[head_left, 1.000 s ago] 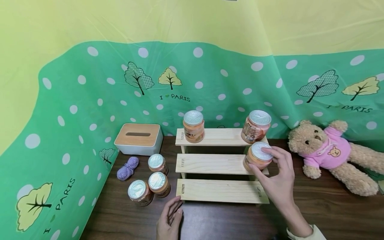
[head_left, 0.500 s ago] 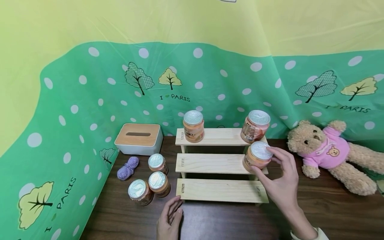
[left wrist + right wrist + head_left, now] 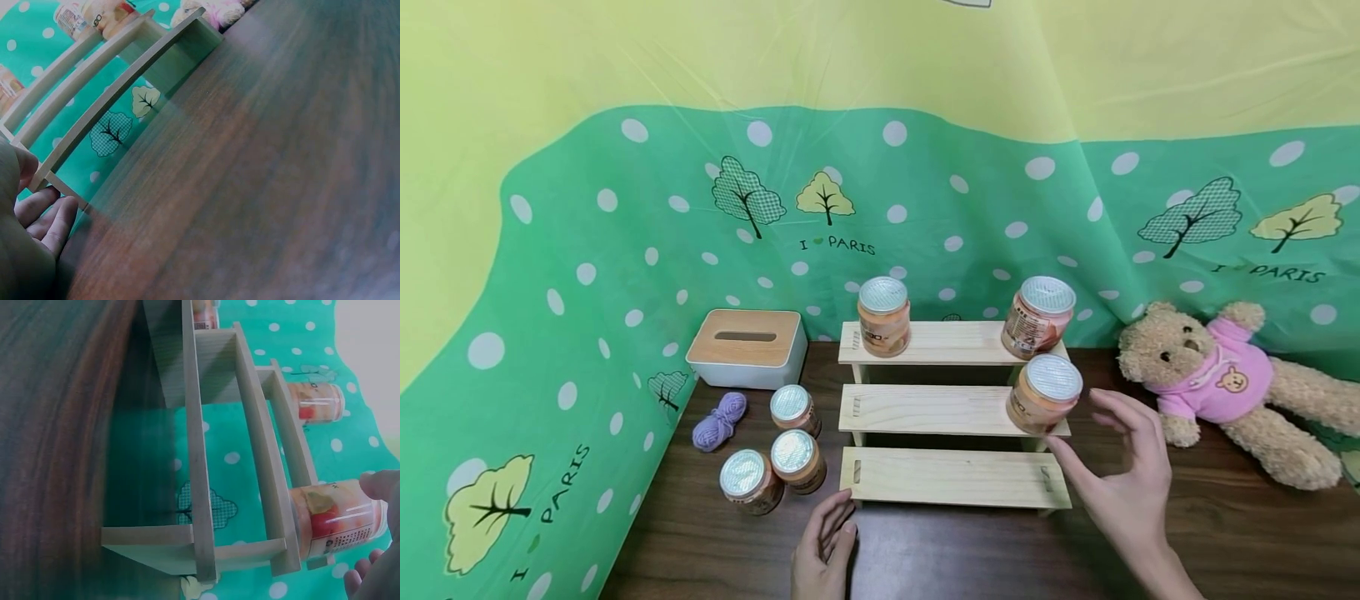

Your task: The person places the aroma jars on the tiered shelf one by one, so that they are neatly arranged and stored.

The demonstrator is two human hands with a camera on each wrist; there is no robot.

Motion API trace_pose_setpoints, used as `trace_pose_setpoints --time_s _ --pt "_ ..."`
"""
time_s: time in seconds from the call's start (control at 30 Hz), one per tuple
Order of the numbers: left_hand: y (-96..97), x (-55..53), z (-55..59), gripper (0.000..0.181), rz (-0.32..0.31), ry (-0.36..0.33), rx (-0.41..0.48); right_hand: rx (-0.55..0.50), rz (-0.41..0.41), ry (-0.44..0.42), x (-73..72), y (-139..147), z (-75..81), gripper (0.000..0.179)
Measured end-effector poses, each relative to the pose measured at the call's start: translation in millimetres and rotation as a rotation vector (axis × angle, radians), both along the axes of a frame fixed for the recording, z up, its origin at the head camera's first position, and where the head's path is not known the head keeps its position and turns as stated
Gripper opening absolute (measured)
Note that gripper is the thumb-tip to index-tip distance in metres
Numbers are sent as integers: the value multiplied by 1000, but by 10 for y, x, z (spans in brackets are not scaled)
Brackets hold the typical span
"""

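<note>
Nearest us, the left hand (image 3: 822, 546) touches the front left corner of the wooden stand (image 3: 955, 477), its fingers loosely bent; we cannot tell whether it steadies it. If it jerks, we think the stand could slide and rock its load. We see the right hand (image 3: 1127, 490) spread, thumb and fingers apart from the middle-step jar. At the left, three jars (image 3: 798, 462) crowd together on the table (image 3: 940, 554), so a careless reach might topple a neighbour. The middle-step jar (image 3: 1041, 406) stands upright at the right end, near the front edge; a catch from that nearby thumb could tip it off. Behind, two top-step jars (image 3: 883, 329) seem at risk only if the stand shifts.
</note>
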State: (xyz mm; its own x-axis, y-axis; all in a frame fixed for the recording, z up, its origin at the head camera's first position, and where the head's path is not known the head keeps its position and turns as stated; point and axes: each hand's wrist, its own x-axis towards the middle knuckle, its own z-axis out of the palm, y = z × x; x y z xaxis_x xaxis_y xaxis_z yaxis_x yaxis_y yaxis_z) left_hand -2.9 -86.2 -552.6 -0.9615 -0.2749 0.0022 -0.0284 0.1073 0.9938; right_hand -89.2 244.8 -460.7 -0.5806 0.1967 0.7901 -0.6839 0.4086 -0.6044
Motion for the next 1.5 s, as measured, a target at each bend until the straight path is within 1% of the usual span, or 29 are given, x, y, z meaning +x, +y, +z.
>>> trace_pose_setpoints --time_s 0.07,0.23,0.37,0.47,0.63,0.73,0.9,0.97,1.1,1.23,1.33,1.4,1.5 --pt "-1 2 1 32 0 -1 2 -11 15 -1 27 15 -22 82" --pt "-2 5 10 33 -3 -20 8 -14 22 -16 103 35 -73 80" --pt "-3 5 13 33 -5 -27 9 -25 27 -31 159 65 -118 75" --pt "-4 3 9 33 -3 -22 8 -34 31 -50 195 102 -163 72" --pt "-2 3 3 32 -1 -16 11 -22 28 -110 250 159 -253 69" --pt "-3 4 1 32 -3 -10 7 -14 15 -152 280 180 -316 69" --pt "-5 4 -8 32 -4 0 0 7 -63 -306 367 177 -361 81" --pt "-4 2 -8 32 -2 -1 -1 22 -89 -358 399 171 -364 81" --pt "-4 0 -4 32 1 -8 -4 40 -116 -389 431 176 -390 80" --pt "-4 5 7 33 5 -39 -10 51 -149 -431 462 193 -446 77" --pt "-4 5 11 34 5 -55 -11 47 -177 -481 485 212 -497 74" --pt "-3 2 9 33 7 -53 -10 41 -196 -523 497 226 -529 72" --pt "1 2 10 33 10 -54 -7 20 -198 -580 505 250 -569 69"
